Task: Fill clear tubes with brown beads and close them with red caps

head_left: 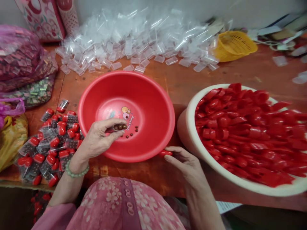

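Observation:
My left hand (102, 137) is closed on a small clear container (120, 127) with brown balls inside, over the near left part of a red basin (153, 111). Several loose brown balls (131, 134) lie on the basin's bottom beside a printed duckling picture. Just outside the basin's near right rim, my right hand (183, 159) pinches a small red cap (166, 153) between thumb and fingers. To its right stands a white tub (188, 127) heaped with red plastic pieces (251, 134).
Filled clear containers with red caps (51, 143) are piled left of the basin. Bags (21, 60) stand behind them. Empty clear containers (139, 48) spread along the back, beside a yellow basket (235, 46). Papers and cords lie at the back right.

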The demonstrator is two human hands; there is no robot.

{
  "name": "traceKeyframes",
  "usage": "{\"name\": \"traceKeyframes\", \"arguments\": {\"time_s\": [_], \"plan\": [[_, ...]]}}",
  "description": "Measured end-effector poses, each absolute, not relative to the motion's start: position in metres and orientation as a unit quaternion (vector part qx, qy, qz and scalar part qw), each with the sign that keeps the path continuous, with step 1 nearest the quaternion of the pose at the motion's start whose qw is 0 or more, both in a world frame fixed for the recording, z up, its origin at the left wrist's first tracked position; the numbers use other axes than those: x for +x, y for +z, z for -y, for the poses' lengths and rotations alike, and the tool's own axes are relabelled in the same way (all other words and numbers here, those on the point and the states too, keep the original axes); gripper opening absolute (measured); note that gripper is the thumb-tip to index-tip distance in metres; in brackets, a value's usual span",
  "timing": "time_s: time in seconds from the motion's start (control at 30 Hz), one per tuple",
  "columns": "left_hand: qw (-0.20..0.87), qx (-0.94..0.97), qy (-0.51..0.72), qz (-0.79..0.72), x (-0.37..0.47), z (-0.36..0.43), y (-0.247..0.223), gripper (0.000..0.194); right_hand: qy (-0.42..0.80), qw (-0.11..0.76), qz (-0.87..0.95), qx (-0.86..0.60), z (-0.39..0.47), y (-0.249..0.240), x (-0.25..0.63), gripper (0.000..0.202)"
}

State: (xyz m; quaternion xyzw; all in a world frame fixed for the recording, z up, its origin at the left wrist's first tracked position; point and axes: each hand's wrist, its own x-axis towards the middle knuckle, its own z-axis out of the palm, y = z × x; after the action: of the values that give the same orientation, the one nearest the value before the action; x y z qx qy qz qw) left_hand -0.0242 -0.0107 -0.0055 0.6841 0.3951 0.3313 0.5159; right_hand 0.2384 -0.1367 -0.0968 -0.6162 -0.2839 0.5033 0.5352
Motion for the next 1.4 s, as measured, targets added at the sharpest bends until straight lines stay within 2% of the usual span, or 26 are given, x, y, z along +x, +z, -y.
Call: {"name": "traceKeyframes", "arguments": {"time_s": [0.3, 0.47, 0.63, 0.73, 0.93, 1.2, 1.4], "plan": [[0.566, 0.654, 0.310, -0.395, -0.012, 0.018, -0.002, 0.020, 0.454, 0.662, 0.343, -0.488, 0.117, -0.039, 0.222, 0.018], [0.597, 0.616, 0.324, -0.399, -0.011, 0.022, -0.002, 0.020, 0.424, 0.677, 0.353, -0.487, 0.094, -0.030, 0.202, 0.024], [0.707, 0.489, 0.368, -0.353, -0.011, 0.022, -0.008, 0.030, 0.408, 0.667, 0.398, -0.479, 0.067, -0.024, 0.182, 0.022], [0.731, 0.442, 0.399, -0.333, -0.011, 0.022, -0.010, 0.031, 0.413, 0.666, 0.424, -0.455, 0.056, -0.017, 0.173, 0.023], [0.732, 0.431, 0.430, -0.305, -0.019, 0.022, -0.004, 0.032, 0.405, 0.672, 0.449, -0.428, 0.049, -0.012, 0.161, 0.022], [0.636, 0.504, 0.453, -0.371, -0.029, 0.010, 0.005, 0.028, 0.388, 0.669, 0.478, -0.416, 0.042, 0.003, 0.150, 0.020], [0.653, 0.515, 0.421, -0.361, -0.028, 0.014, 0.002, 0.027, 0.369, 0.657, 0.509, -0.416, 0.028, 0.011, 0.143, 0.018]]}}
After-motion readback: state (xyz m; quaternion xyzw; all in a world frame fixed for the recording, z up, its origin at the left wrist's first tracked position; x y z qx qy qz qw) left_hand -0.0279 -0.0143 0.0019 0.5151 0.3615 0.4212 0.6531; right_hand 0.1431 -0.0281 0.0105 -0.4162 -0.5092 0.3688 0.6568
